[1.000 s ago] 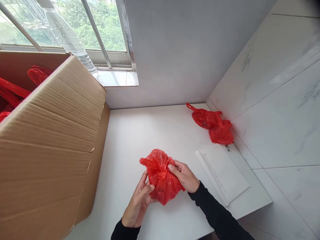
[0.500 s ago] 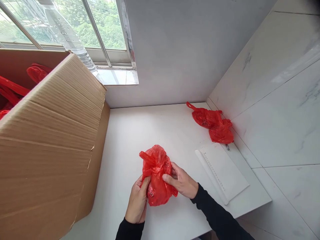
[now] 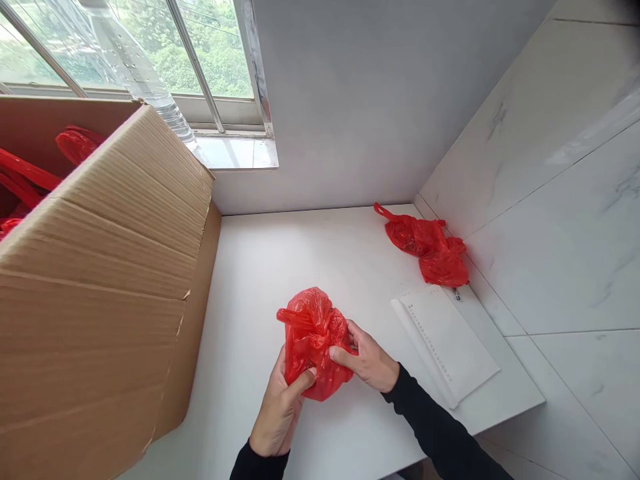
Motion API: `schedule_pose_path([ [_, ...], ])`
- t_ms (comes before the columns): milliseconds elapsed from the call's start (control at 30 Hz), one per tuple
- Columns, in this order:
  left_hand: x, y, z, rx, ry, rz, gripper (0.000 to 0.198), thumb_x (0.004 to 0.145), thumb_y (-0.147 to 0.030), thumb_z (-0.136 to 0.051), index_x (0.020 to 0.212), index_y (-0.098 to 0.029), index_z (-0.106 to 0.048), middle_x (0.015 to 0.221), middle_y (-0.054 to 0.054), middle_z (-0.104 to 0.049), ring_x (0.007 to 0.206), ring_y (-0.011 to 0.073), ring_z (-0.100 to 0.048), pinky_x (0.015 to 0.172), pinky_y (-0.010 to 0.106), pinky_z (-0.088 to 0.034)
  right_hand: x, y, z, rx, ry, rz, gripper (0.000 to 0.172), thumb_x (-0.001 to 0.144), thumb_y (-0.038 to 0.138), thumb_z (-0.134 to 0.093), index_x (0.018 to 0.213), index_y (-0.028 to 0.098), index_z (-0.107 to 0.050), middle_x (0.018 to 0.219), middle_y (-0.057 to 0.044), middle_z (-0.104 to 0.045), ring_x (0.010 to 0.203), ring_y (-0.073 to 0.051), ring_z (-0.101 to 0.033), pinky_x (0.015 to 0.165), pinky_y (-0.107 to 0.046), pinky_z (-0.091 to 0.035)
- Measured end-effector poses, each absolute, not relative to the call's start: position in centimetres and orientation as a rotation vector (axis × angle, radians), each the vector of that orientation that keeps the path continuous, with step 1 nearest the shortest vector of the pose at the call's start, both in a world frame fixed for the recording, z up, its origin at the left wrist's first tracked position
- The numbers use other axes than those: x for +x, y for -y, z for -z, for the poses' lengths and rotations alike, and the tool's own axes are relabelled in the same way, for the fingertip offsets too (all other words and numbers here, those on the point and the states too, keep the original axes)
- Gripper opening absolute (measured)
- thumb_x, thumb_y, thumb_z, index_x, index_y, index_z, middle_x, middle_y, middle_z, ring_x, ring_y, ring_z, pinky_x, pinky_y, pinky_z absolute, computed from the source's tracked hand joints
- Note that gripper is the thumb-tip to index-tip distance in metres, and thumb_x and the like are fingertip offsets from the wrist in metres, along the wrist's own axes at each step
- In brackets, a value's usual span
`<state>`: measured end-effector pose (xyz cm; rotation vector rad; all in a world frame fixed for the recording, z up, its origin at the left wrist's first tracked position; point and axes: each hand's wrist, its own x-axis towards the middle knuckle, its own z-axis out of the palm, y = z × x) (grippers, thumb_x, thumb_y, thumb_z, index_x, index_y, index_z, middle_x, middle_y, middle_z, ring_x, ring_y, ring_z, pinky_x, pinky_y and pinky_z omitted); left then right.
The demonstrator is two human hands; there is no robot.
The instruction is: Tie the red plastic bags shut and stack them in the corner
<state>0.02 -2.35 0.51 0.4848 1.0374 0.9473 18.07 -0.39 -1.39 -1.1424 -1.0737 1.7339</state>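
Observation:
Between my two hands is a red plastic bag (image 3: pixel 316 333), knotted near its middle, with one loop of the bag sticking out at the upper left. What it contains is hidden. My left hand (image 3: pixel 286 400) grips its lower left side, thumb pressed on the front. On the right side, my right hand (image 3: pixel 365 357) holds it with the thumb across the front and the fingers behind. The bag is over the white tabletop (image 3: pixel 260 267); I cannot tell whether it touches it.
A large cardboard box (image 3: pixel 100 287) fills the left, with more red bags (image 3: pixel 80 143) inside. Two bunched red bags (image 3: pixel 425 247) lie at the back right, a pen tip (image 3: pixel 456 293) poking out. A white paper pad (image 3: pixel 450 347) lies nearby. A water bottle (image 3: pixel 145 80) stands on the windowsill.
The red bag has turned slightly in my hands. My left thumb has slid rightward and down across its front. My right hand has shifted only a little.

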Motion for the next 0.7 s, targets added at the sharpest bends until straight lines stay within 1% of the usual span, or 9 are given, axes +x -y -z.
schedule_pose_path([
  [67, 0.02, 2.27, -0.38, 0.480, -1.038, -0.953, 0.063, 0.072, -0.032, -0.080, 0.130, -0.022, -0.057, 0.129, 0.013, -0.065, 0.120, 0.0346, -0.060, 0.095, 0.042, -0.052, 17.99, 0.42, 1.45, -1.131, 1.069, -1.717, 0.041, 0.087, 0.040, -0.070, 0.120, 0.019, -0.058, 0.115, -0.008, -0.068, 0.106, -0.023, -0.065, 0.096, -0.041, -0.053],
  [167, -0.08, 2.11, -0.14, 0.458, -1.073, -0.949, 0.056, 0.072, -0.031, -0.080, 0.124, -0.021, -0.059, 0.126, 0.013, -0.067, 0.117, 0.0329, -0.061, 0.093, 0.041, -0.052, 17.88, 0.31, 1.66, -1.122, 1.069, -1.675, 0.033, 0.089, 0.035, -0.067, 0.117, 0.019, -0.060, 0.111, -0.007, -0.069, 0.102, -0.022, -0.066, 0.094, -0.040, -0.053],
  [300, -0.05, 1.95, 0.10, 0.445, -1.114, -0.937, 0.050, 0.073, -0.034, -0.081, 0.116, -0.019, -0.062, 0.119, 0.011, -0.070, 0.110, 0.0312, -0.064, 0.089, 0.040, -0.054, 17.85, 0.23, 1.74, -1.133, 1.161, -1.602, 0.029, 0.090, 0.030, -0.065, 0.116, 0.019, -0.062, 0.111, -0.006, -0.069, 0.104, -0.022, -0.065, 0.096, -0.039, -0.051],
  [367, 0.10, 1.91, 0.13, 0.434, -1.132, -0.939, 0.049, 0.072, -0.036, -0.081, 0.114, -0.018, -0.063, 0.113, 0.011, -0.072, 0.107, 0.0313, -0.066, 0.088, 0.040, -0.054, 17.83, 0.29, 1.67, -1.141, 1.181, -1.584, 0.029, 0.091, 0.030, -0.062, 0.118, 0.019, -0.062, 0.115, -0.007, -0.068, 0.107, -0.022, -0.064, 0.097, -0.038, -0.050],
  [433, 0.29, 1.87, 0.11, 0.427, -1.152, -0.962, 0.052, 0.071, -0.037, -0.082, 0.116, -0.018, -0.064, 0.111, 0.011, -0.073, 0.106, 0.0311, -0.066, 0.088, 0.040, -0.054, 17.81, 0.38, 1.61, -1.173, 1.186, -1.561, 0.032, 0.093, 0.031, -0.061, 0.123, 0.020, -0.058, 0.119, -0.007, -0.067, 0.111, -0.022, -0.062, 0.099, -0.038, -0.049],
  [533, 0.50, 1.86, 0.05, 0.435, -1.188, -0.999, 0.055, 0.068, -0.037, -0.083, 0.117, -0.018, -0.064, 0.110, 0.010, -0.073, 0.105, 0.0300, -0.067, 0.090, 0.039, -0.053, 17.74, 0.46, 1.68, -1.221, 1.176, -1.561, 0.039, 0.092, 0.034, -0.064, 0.126, 0.021, -0.053, 0.118, -0.008, -0.067, 0.109, -0.022, -0.063, 0.096, -0.038, -0.050],
  [600, 0.51, 1.93, 0.05, 0.423, -1.204, -0.999, 0.052, 0.070, -0.036, -0.081, 0.116, -0.018, -0.064, 0.110, 0.010, -0.072, 0.105, 0.0300, -0.066, 0.088, 0.039, -0.054, 17.70, 0.42, 1.81, -1.205, 1.146, -1.585, 0.036, 0.091, 0.034, -0.065, 0.122, 0.020, -0.055, 0.114, -0.008, -0.068, 0.104, -0.022, -0.064, 0.093, -0.038, -0.051],
  [700, 0.35, 2.16, 0.12, 0.379, -1.207, -0.965, 0.044, 0.072, -0.027, -0.072, 0.114, -0.019, -0.063, 0.113, 0.009, -0.070, 0.108, 0.0305, -0.064, 0.086, 0.038, -0.055, 17.71, 0.24, 2.02, -1.150, 1.067, -1.621, 0.031, 0.091, 0.031, -0.064, 0.119, 0.021, -0.057, 0.111, -0.007, -0.068, 0.100, -0.021, -0.065, 0.090, -0.037, -0.053],
])
